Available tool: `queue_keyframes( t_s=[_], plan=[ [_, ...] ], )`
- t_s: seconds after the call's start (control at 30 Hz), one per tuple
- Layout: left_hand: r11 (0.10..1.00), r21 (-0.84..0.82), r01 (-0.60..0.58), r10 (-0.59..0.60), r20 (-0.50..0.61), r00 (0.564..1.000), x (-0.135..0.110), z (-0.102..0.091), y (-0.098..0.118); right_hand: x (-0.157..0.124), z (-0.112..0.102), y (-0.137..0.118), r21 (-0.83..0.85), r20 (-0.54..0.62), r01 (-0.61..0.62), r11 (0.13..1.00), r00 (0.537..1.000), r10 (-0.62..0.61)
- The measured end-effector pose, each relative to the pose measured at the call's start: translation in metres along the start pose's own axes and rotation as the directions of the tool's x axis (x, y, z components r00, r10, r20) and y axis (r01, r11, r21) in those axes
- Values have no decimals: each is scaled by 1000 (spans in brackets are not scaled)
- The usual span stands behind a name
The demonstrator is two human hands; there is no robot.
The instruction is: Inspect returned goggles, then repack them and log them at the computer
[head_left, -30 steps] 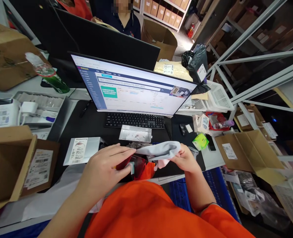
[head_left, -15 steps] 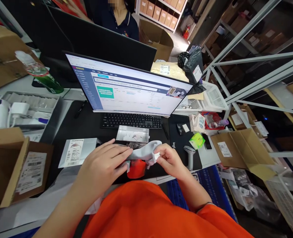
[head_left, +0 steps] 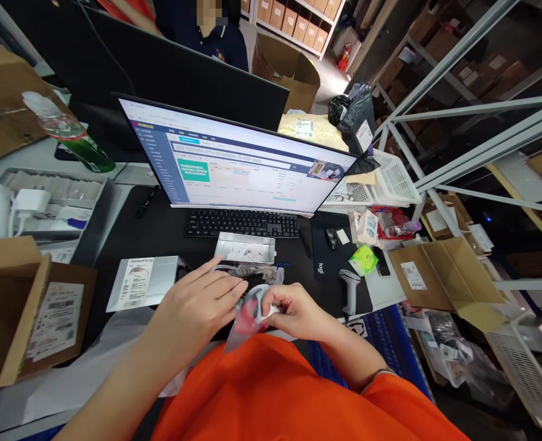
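Note:
My right hand pinches the whitish edge of a translucent plastic bag low in front of the orange shirt. The bag is blurred, and red shows through it. My left hand is at the bag's left edge, fingers bent over it and thumb mostly hidden. Just beyond the hands lies a greyish item in clear wrap, partly covered by my left fingers. Behind that stands an open silver box with a small printed picture inside. A flat white box printed "Wakening" lies left of my left hand.
A keyboard and lit monitor stand behind the boxes. To the right are a mouse, a barcode scanner and a green packet. Open cartons flank the desk. A person is behind the monitors.
My right hand has drawn the bag down and towards my body, turning it. The wrapped greyish item behind it now shows. My left hand has hardly moved.

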State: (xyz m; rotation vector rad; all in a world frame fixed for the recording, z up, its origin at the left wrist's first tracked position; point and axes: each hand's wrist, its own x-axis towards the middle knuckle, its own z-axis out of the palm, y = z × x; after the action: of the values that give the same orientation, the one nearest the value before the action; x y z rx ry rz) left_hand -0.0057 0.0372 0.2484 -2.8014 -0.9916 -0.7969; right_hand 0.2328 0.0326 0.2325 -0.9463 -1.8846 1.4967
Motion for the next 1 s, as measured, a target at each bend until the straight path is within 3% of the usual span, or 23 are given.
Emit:
queue_keyframes(
  t_s=[0.17,0.2,0.27,0.3,0.37,0.4,0.43,0.57,0.73,0.83,1.0],
  plan=[
    [997,24,-78,77,49,996,3,4,3,10,13,-5,-98,-54,-35,995,998,30],
    [999,14,-42,42,30,999,2,6,5,12,15,-2,-61,-89,-56,997,995,51],
    [986,23,166,-164,-63,985,-2,9,12,15,18,4,101,-197,-95,990,974,114],
    [949,30,314,-308,-129,943,-4,11,18,16,19,8,210,-255,-98,973,955,152],
    [828,4,560,-545,-229,807,-9,17,33,18,21,14,397,-347,-59,916,914,209],
    [790,-23,612,-601,-227,767,-12,20,41,18,23,16,456,-379,-27,889,899,221],
    [784,-52,618,-615,-194,764,-14,25,49,18,25,17,494,-398,2,869,890,224],
    [828,-42,559,-561,-92,823,-20,45,68,11,41,16,498,-372,6,867,905,208],
    [884,-23,466,-466,-107,878,-16,54,64,1,43,9,213,-486,-11,977,867,115],
    [925,-102,366,-374,-77,924,-13,49,57,-1,25,1,344,-509,-17,939,837,202],
    [952,-202,232,-233,22,972,-20,39,47,5,-3,-3,604,-424,-42,796,829,365]
  ],
)
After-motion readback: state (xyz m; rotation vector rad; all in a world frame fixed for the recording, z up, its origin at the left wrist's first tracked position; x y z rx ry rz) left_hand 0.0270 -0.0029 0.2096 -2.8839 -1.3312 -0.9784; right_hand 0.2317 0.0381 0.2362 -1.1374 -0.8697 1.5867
